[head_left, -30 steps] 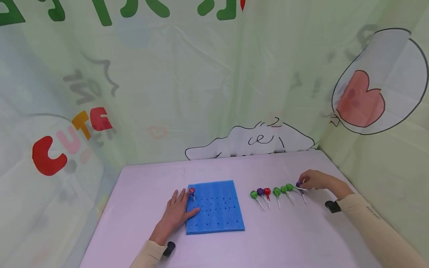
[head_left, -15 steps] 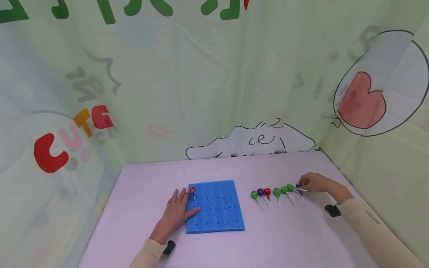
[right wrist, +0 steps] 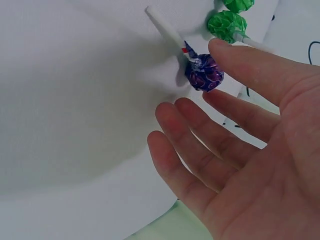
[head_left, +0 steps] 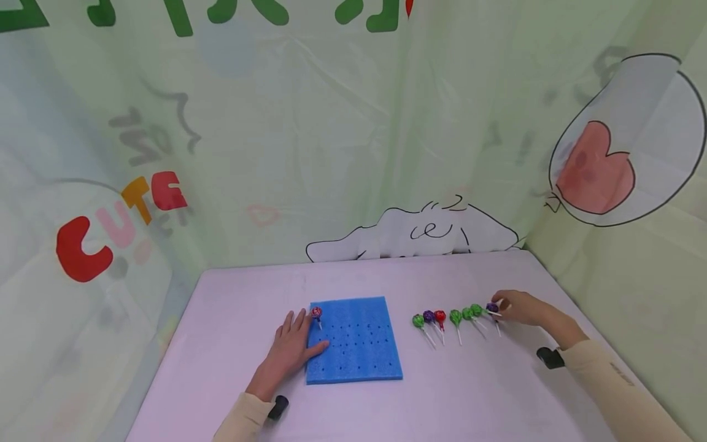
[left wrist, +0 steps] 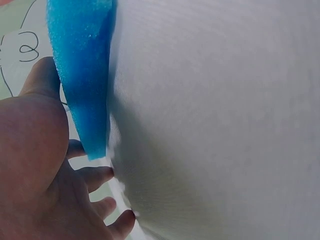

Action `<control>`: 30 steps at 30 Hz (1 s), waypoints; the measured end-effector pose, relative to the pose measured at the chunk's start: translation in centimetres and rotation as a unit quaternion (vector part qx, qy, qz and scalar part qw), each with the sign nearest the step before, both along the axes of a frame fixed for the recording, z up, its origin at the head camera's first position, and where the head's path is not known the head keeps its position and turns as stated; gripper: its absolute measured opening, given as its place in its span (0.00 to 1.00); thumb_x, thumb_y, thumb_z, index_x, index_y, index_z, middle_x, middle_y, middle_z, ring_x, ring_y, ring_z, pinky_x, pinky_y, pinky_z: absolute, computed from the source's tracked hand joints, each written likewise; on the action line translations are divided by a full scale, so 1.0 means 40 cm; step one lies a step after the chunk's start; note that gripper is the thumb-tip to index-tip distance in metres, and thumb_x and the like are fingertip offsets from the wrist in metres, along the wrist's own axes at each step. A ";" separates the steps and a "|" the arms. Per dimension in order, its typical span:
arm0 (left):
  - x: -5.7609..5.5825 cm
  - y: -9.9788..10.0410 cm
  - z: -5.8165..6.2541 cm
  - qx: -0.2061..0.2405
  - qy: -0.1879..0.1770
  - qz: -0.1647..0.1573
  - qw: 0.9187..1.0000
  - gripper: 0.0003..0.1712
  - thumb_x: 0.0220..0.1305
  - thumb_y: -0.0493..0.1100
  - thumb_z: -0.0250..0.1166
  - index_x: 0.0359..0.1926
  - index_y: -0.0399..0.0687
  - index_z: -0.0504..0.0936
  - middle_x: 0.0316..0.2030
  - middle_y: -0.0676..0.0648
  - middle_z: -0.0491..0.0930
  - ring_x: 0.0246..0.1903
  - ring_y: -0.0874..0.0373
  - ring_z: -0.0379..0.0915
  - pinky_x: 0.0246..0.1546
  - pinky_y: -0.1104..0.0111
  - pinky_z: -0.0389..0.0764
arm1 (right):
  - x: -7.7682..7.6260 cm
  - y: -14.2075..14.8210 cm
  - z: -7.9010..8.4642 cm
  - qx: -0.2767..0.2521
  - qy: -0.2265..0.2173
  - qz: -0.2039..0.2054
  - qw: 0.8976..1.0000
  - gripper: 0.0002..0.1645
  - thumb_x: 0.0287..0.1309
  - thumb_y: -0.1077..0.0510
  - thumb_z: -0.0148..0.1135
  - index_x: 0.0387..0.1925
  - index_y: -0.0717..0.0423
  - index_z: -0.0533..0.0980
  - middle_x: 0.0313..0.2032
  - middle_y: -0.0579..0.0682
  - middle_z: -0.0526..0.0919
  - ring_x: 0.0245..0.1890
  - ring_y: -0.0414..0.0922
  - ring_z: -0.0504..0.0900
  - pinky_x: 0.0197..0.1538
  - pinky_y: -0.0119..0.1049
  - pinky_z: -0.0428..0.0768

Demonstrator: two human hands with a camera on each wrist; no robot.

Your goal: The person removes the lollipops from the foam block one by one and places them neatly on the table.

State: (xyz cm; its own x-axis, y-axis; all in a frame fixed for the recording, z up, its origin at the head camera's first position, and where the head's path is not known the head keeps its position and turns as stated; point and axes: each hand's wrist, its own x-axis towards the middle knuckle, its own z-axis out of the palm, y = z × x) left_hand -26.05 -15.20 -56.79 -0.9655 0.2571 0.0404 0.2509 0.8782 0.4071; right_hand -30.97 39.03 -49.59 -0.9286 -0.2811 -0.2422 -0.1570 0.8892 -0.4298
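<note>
My left hand [head_left: 288, 351] rests with spread fingers along the left edge of a blue foam board [head_left: 359, 362], its thumb on top. A red-wrapped lollipop [head_left: 316, 313] stands in the board's far left corner, next to the fingertips. On the right, my right hand [head_left: 519, 308] is at a purple-wrapped lollipop [right wrist: 204, 72], the rightmost of a row. Its thumb and index finger lie on either side of the candy head, apart and loosely bent; whether they touch it is hard to tell. A green-wrapped lollipop [right wrist: 227, 26] lies beside the thumb.
Along the row lie more lollipops: a green one [head_left: 418, 321], a purple one [head_left: 429, 316], a red one [head_left: 439, 316] and several further green ones [head_left: 455, 317]. The board has many small holes. Printed curtains [head_left: 353, 135] surround the pale table [head_left: 254, 288].
The right hand has sunk a little, and the gap between its thumb and index finger shows more. The purple lollipop stays about where it was. The left hand keeps its place.
</note>
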 end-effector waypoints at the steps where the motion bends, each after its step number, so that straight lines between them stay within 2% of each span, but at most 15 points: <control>1: 0.000 0.000 0.002 0.002 -0.001 0.000 1.000 0.51 0.66 0.68 0.60 0.76 0.39 0.59 0.76 0.34 0.56 0.77 0.31 0.44 0.72 0.36 0.54 | 0.003 -0.005 0.004 0.001 0.003 -0.003 1.000 0.24 0.60 0.61 0.67 0.52 0.74 0.73 0.42 0.66 0.83 0.40 0.54 0.82 0.43 0.50 0.82; 6: 0.002 0.001 0.011 0.007 -0.005 0.001 1.000 0.51 0.66 0.67 0.61 0.76 0.38 0.59 0.76 0.34 0.55 0.77 0.31 0.43 0.72 0.36 0.54 | 0.013 -0.026 0.020 0.010 0.012 -0.007 1.000 0.27 0.60 0.61 0.66 0.55 0.76 0.70 0.45 0.72 0.80 0.43 0.59 0.82 0.45 0.55 0.82; 13: 0.002 0.003 0.010 0.010 -0.007 0.000 1.000 0.50 0.66 0.66 0.61 0.76 0.39 0.59 0.76 0.34 0.55 0.77 0.31 0.43 0.73 0.36 0.53 | 0.012 -0.042 0.013 0.016 0.028 0.008 0.999 0.27 0.60 0.63 0.66 0.55 0.76 0.71 0.46 0.73 0.80 0.44 0.62 0.82 0.46 0.55 0.83; 20: 0.001 0.004 0.010 0.010 -0.002 -0.002 1.000 0.50 0.66 0.66 0.62 0.76 0.38 0.59 0.76 0.33 0.56 0.77 0.31 0.44 0.72 0.36 0.53 | 0.025 -0.083 0.051 0.031 0.058 0.024 0.998 0.26 0.60 0.62 0.66 0.54 0.76 0.72 0.49 0.76 0.78 0.49 0.68 0.79 0.47 0.57 0.82; 24: 0.001 0.004 0.010 0.007 -0.001 -0.002 1.000 0.50 0.66 0.66 0.62 0.76 0.38 0.59 0.76 0.33 0.56 0.76 0.31 0.44 0.72 0.36 0.54 | 0.024 -0.113 0.077 0.039 0.064 0.029 0.997 0.26 0.61 0.61 0.67 0.55 0.74 0.72 0.50 0.73 0.79 0.51 0.68 0.79 0.49 0.57 0.82; 30: 0.004 0.003 0.014 0.007 0.001 -0.005 1.000 0.50 0.66 0.66 0.62 0.75 0.37 0.60 0.76 0.32 0.57 0.76 0.30 0.45 0.72 0.36 0.55 | 0.023 -0.176 0.116 0.051 0.064 0.047 0.996 0.28 0.61 0.57 0.69 0.57 0.69 0.74 0.50 0.66 0.80 0.50 0.61 0.80 0.52 0.55 0.82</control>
State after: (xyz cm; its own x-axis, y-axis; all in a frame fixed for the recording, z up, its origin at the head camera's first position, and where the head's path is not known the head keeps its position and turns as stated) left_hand -25.90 -15.08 -56.24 -0.9629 0.2659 0.0450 0.2599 0.8703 0.4185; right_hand -30.04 32.01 -44.96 -0.9246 -0.3484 -0.1544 -0.2896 0.9058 -0.3093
